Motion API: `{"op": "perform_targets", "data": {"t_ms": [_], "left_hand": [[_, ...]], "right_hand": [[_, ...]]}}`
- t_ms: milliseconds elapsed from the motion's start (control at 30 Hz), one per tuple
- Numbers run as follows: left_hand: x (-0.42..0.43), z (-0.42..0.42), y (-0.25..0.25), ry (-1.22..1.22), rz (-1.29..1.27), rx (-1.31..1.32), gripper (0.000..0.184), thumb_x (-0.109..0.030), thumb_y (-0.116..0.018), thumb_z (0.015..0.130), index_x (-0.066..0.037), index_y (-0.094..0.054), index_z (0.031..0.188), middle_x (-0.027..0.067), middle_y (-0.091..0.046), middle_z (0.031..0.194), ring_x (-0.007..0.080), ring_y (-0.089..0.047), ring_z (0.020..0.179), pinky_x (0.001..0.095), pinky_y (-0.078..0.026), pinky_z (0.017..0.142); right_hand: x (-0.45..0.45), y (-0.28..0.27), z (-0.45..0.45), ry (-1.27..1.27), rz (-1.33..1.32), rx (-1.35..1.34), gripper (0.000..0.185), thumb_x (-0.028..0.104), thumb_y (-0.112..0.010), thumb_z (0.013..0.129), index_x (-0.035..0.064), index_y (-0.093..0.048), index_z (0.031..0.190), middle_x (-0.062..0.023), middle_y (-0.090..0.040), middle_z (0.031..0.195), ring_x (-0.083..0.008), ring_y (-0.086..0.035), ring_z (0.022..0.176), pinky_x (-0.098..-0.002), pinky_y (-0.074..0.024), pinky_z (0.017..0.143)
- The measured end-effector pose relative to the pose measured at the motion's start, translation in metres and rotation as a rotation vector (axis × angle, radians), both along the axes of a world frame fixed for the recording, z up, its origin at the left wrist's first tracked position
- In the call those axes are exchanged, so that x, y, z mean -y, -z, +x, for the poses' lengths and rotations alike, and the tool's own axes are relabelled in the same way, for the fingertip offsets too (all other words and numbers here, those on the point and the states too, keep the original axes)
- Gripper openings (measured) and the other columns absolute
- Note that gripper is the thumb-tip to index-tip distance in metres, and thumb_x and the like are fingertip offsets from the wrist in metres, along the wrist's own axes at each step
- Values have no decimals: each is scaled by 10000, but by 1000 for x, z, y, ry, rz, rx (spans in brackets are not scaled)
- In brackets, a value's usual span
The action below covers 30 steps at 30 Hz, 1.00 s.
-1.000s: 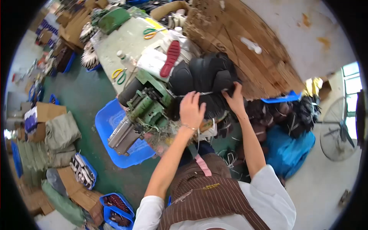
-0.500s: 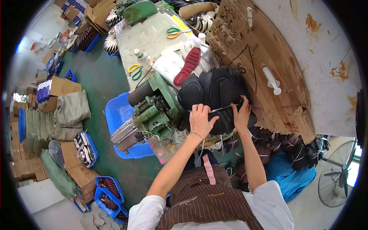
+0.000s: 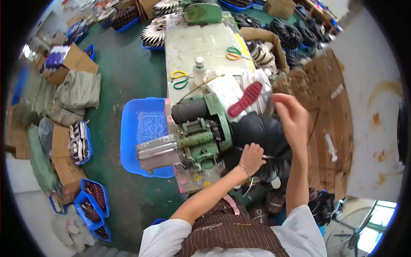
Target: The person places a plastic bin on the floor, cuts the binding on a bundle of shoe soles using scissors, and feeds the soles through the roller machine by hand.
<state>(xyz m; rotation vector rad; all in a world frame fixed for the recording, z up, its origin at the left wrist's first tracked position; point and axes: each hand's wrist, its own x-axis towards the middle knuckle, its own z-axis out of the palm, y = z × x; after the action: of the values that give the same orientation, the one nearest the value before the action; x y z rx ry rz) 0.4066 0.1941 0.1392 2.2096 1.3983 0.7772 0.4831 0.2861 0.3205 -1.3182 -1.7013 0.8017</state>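
A bundle of black shoe soles (image 3: 261, 130) lies at the table's near right end, with a white tie strap (image 3: 268, 156) across it. My left hand (image 3: 252, 159) presses on the bundle, its fingers curled over the strap. Raised above the bundle's right side is my right hand (image 3: 294, 122), slightly blurred, thumb and fingers apart, with nothing visible in it. Behind the bundle, a dark red sole (image 3: 245, 99) rests on white material. Just left of the bundle stands a green machine (image 3: 199, 139) with a metal motor.
Two pairs of scissors, one yellow-handled (image 3: 180, 79) and one orange-and-green (image 3: 235, 54), lie on the table (image 3: 184, 47) near a clear bottle (image 3: 199, 70). A blue bin (image 3: 128, 141) sits below the machine. Brown cardboard (image 3: 329, 98) leans at right. More blue baskets (image 3: 92, 205) stand on the floor.
My right hand has lifted off the bundle and moved up and right. My left hand stays at the strap, its fingers more curled. The camera view has turned.
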Motion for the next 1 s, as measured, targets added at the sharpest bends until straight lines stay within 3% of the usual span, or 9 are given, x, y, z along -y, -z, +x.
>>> {"op": "perform_targets", "data": {"t_ms": [167, 333, 367, 500, 533, 600, 667, 767, 1000], "left_hand": [[0, 1, 10, -6, -57, -54, 253, -323, -709, 629, -110, -601, 714, 31, -484, 817, 201, -453, 881, 335, -339, 755], [1, -4, 8, -68, -133, -61, 209, -326, -623, 729, -133, -587, 801, 28, -464, 826, 182, -447, 882, 338, -339, 769], [2, -4, 10, -44, -173, -142, 218, -294, -568, 765, -124, -586, 900, 20, -464, 936, 172, -431, 930, 330, -337, 803], [14, 19, 53, -131, -111, 122, 168, -199, -479, 821, -137, -608, 910, 18, -507, 861, 173, -425, 954, 348, -337, 795], [14, 25, 61, -187, -34, 141, 167, -202, -480, 822, -140, -610, 905, 17, -513, 838, 175, -428, 951, 353, -336, 785], [12, 16, 66, -254, 34, 177, 165, -205, -480, 822, -144, -613, 900, 17, -519, 815, 177, -432, 948, 357, -334, 774], [12, 16, 67, -266, -8, 195, 164, -207, -483, 822, -143, -612, 899, 17, -518, 818, 177, -433, 948, 357, -335, 772], [17, 21, 68, -274, -69, 218, 162, -209, -486, 820, -143, -612, 898, 17, -518, 822, 177, -434, 948, 357, -336, 769], [17, 25, 72, -239, -104, 236, 158, -215, -495, 818, -142, -611, 896, 16, -516, 831, 178, -437, 948, 357, -338, 762]], "right_hand": [[-121, 72, -139, -652, -741, -98, 258, 144, -549, 873, -28, -597, 1059, -85, -632, 962, -152, -605, 902, -278, -490, 793], [-206, 194, -260, -519, -1174, -50, 280, 111, -508, 865, -27, -552, 1105, -140, -624, 976, -203, -631, 899, -263, -511, 789], [-221, 225, -278, -432, -1160, -35, 267, 102, -501, 859, -39, -546, 1082, -156, -616, 969, -223, -640, 849, -273, -520, 740], [-260, 331, -332, -91, -1100, 64, 242, 116, -531, 805, -32, -600, 982, -202, -628, 938, -279, -652, 819, -323, -527, 715], [-268, 347, -339, -90, -1106, 74, 242, 116, -531, 805, -32, -600, 982, -202, -628, 938, -279, -652, 819, -323, -527, 715], [-277, 371, -348, -368, -422, 706, 226, 164, -571, 741, 6, -658, 875, -229, -635, 919, -329, -638, 848, -375, -512, 758], [-280, 390, -356, -358, -361, 665, 211, 206, -593, 695, 41, -685, 790, -234, -631, 907, -360, -618, 868, -398, -493, 794], [-287, 408, -369, -429, -440, 802, 269, 191, -575, 714, 74, -683, 930, -194, -648, 918, -310, -627, 877, -367, -495, 786], [-274, 412, -377, -496, -86, 1041, 281, 300, -656, 663, 69, -629, 821, -151, -644, 887, -313, -624, 845, -418, -509, 723]]}}
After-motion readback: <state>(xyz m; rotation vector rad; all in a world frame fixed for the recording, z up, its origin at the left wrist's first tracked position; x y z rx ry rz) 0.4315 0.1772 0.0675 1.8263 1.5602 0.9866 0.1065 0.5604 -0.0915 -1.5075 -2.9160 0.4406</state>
